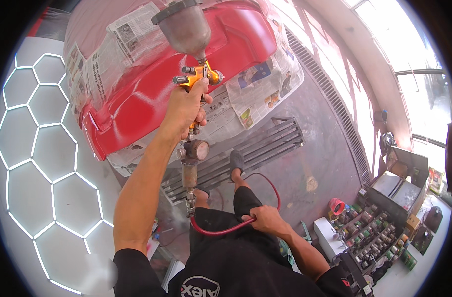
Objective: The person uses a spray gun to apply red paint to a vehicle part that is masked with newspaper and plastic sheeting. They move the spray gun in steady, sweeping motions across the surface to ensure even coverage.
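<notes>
My left hand (186, 106) is closed around the orange grip of a paint spray gun (198, 76), held out at arm's length. The gun has a grey metal cup (184, 27) on top and a round pressure gauge (200, 149) below the grip. Its nozzle points at a glossy red car body panel (151, 94), partly masked with newspaper (265, 84). My right hand (265, 219) grips the red air hose (273, 190), which loops from the gun's base past my waist. My feet in dark shoes (237, 161) stand on the grey floor beside the panel.
A metal floor grate (265, 143) lies under the panel, and a longer one (330, 94) runs along the right. A wall of hexagonal light strips (42, 148) fills the left. A rack of paint cans (377, 235) and boxes stands at the lower right.
</notes>
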`<state>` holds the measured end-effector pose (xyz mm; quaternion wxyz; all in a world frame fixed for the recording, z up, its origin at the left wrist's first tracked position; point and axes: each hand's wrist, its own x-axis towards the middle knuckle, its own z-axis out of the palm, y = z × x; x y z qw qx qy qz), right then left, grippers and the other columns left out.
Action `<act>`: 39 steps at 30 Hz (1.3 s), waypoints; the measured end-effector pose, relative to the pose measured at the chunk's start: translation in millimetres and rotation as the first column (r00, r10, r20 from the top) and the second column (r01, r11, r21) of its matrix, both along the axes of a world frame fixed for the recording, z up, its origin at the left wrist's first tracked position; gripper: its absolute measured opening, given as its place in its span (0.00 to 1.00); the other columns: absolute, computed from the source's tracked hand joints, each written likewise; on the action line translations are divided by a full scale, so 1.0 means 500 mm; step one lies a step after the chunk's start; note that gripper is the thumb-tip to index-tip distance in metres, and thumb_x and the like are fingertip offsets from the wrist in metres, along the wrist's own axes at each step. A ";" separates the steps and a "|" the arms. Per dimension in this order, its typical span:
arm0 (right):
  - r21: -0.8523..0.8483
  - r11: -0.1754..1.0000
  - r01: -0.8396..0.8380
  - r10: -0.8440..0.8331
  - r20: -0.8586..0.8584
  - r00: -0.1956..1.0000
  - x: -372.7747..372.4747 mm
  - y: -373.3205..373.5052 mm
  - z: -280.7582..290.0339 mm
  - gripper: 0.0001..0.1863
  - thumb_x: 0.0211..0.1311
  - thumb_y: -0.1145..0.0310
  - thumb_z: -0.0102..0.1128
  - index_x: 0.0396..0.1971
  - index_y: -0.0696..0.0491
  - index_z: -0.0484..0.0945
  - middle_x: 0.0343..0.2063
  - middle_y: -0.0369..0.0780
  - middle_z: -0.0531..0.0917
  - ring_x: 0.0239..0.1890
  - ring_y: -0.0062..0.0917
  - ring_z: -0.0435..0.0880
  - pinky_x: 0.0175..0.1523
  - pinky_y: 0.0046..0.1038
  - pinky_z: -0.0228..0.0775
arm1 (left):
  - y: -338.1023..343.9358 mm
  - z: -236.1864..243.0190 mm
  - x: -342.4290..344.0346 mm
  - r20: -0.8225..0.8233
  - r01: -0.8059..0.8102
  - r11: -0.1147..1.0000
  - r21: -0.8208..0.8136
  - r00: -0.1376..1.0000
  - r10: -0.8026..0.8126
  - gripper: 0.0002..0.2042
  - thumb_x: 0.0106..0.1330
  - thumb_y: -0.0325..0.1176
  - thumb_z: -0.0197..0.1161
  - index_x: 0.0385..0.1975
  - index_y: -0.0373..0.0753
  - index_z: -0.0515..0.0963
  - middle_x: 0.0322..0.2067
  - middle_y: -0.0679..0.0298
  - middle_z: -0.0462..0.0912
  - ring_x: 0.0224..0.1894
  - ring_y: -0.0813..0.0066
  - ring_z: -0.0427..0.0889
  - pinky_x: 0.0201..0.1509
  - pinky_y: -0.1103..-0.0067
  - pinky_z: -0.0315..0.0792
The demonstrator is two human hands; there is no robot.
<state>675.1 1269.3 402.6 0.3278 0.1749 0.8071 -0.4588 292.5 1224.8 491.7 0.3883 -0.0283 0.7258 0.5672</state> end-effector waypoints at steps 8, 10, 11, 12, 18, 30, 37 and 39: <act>-0.071 0.991 -0.113 0.111 -0.030 0.993 -0.042 -0.029 0.002 0.26 0.69 0.47 0.66 0.22 0.55 0.83 0.22 0.50 0.85 0.30 0.50 0.85 0.35 0.49 0.74 | -0.106 -0.003 -0.006 0.031 -0.104 0.982 -0.156 0.993 0.110 0.15 0.76 0.47 0.60 0.37 0.40 0.73 0.27 0.68 0.76 0.12 0.86 0.67 0.15 0.80 0.69; -0.086 0.983 -0.164 0.161 -0.040 0.986 -0.055 -0.044 0.001 0.26 0.69 0.47 0.65 0.22 0.55 0.83 0.22 0.49 0.85 0.29 0.50 0.86 0.35 0.48 0.74 | -0.151 -0.001 -0.007 0.037 -0.137 0.974 -0.179 0.989 0.145 0.15 0.76 0.47 0.61 0.38 0.40 0.73 0.27 0.68 0.76 0.12 0.86 0.67 0.15 0.80 0.68; -0.091 0.976 -0.197 0.193 -0.051 0.980 -0.062 -0.053 -0.001 0.26 0.69 0.47 0.65 0.22 0.55 0.83 0.22 0.49 0.85 0.29 0.50 0.86 0.35 0.48 0.74 | -0.178 -0.001 -0.007 0.037 -0.155 0.971 -0.183 0.986 0.165 0.15 0.76 0.47 0.61 0.38 0.40 0.73 0.27 0.68 0.76 0.12 0.86 0.66 0.14 0.80 0.68; -0.096 0.968 -0.230 0.225 -0.063 0.972 -0.069 -0.062 -0.002 0.26 0.70 0.47 0.65 0.22 0.55 0.83 0.22 0.49 0.85 0.29 0.50 0.86 0.35 0.48 0.74 | -0.203 0.001 -0.007 0.038 -0.175 0.967 -0.187 0.982 0.185 0.15 0.76 0.47 0.61 0.38 0.40 0.73 0.27 0.68 0.76 0.12 0.86 0.66 0.14 0.80 0.68; -0.123 0.933 -0.339 0.326 -0.111 0.939 -0.108 -0.114 0.002 0.25 0.70 0.48 0.65 0.21 0.54 0.81 0.21 0.48 0.84 0.29 0.50 0.85 0.35 0.48 0.73 | -0.337 0.019 -0.002 0.001 -0.294 0.925 -0.240 0.953 0.303 0.16 0.76 0.47 0.62 0.38 0.39 0.74 0.27 0.67 0.76 0.11 0.85 0.66 0.14 0.79 0.67; -0.116 0.819 -0.562 0.548 -0.131 0.826 -0.185 -0.216 0.029 0.25 0.73 0.47 0.60 0.26 0.55 0.85 0.25 0.50 0.87 0.32 0.50 0.88 0.38 0.47 0.78 | -0.567 0.025 0.004 -0.066 -0.435 0.858 -0.273 0.898 0.435 0.17 0.77 0.48 0.60 0.38 0.37 0.75 0.27 0.65 0.75 0.11 0.82 0.66 0.14 0.76 0.68; -0.080 0.808 -0.583 0.562 -0.192 0.805 -0.199 -0.266 0.024 0.27 0.72 0.45 0.61 0.25 0.55 0.85 0.22 0.50 0.85 0.28 0.50 0.87 0.35 0.48 0.78 | -0.667 0.011 -0.002 -0.116 -0.524 0.794 -0.307 0.849 0.515 0.17 0.76 0.47 0.61 0.36 0.38 0.74 0.27 0.66 0.74 0.11 0.82 0.65 0.15 0.76 0.67; -0.072 0.799 -0.597 0.576 -0.194 0.794 -0.206 -0.279 0.026 0.27 0.72 0.45 0.61 0.24 0.55 0.85 0.22 0.51 0.85 0.28 0.50 0.87 0.35 0.48 0.78 | -0.692 0.007 -0.006 -0.128 -0.536 0.784 -0.313 0.842 0.525 0.17 0.76 0.47 0.61 0.37 0.37 0.74 0.27 0.66 0.74 0.11 0.82 0.64 0.15 0.76 0.66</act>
